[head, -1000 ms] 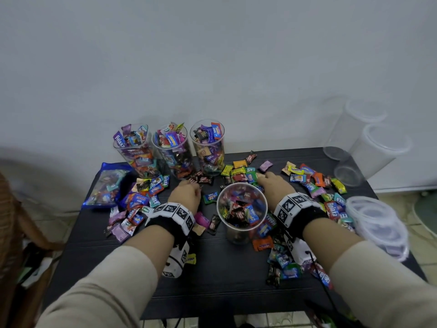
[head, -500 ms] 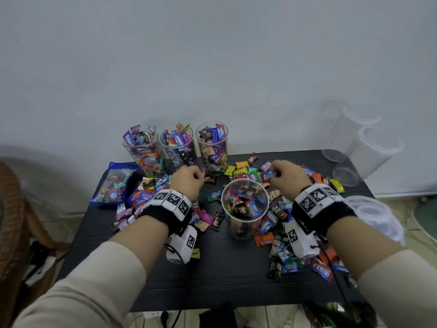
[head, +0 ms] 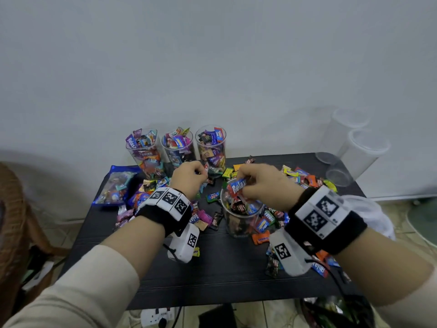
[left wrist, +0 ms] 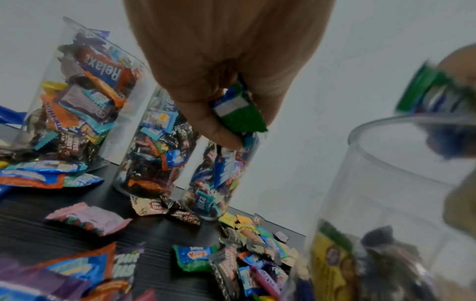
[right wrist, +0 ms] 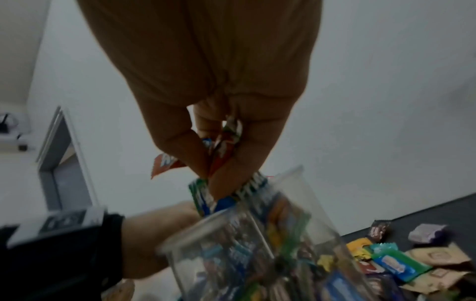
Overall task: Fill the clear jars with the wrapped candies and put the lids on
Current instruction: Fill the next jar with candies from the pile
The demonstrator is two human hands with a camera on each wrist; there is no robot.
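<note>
A partly filled clear jar (head: pixel 241 221) stands in the middle of the black table (head: pixel 212 275). My right hand (head: pixel 260 185) hovers over its mouth, gripping a bunch of wrapped candies (head: pixel 236 189), one red and blue marked Relax; the right wrist view shows the candies (right wrist: pixel 224 148) pinched between fingers and thumb above the jar (right wrist: pixel 244 254). My left hand (head: pixel 189 177) is raised left of the jar, fingers curled round a green and blue candy (left wrist: pixel 239 116). Three full jars (head: pixel 176 150) stand at the back. Loose candies (head: pixel 300 178) litter the table.
An opened blue candy bag (head: pixel 113 185) lies at the table's left edge. Two clear empty jars (head: pixel 354 155) lean at the back right, and a stack of clear lids (head: pixel 369 214) sits at the right edge. A wicker chair (head: pixel 11 221) stands to the left.
Both hands lifted off the table with candies in their grip. The right hand swung left to above the middle jar's mouth; the left hand rose near the back jars.
</note>
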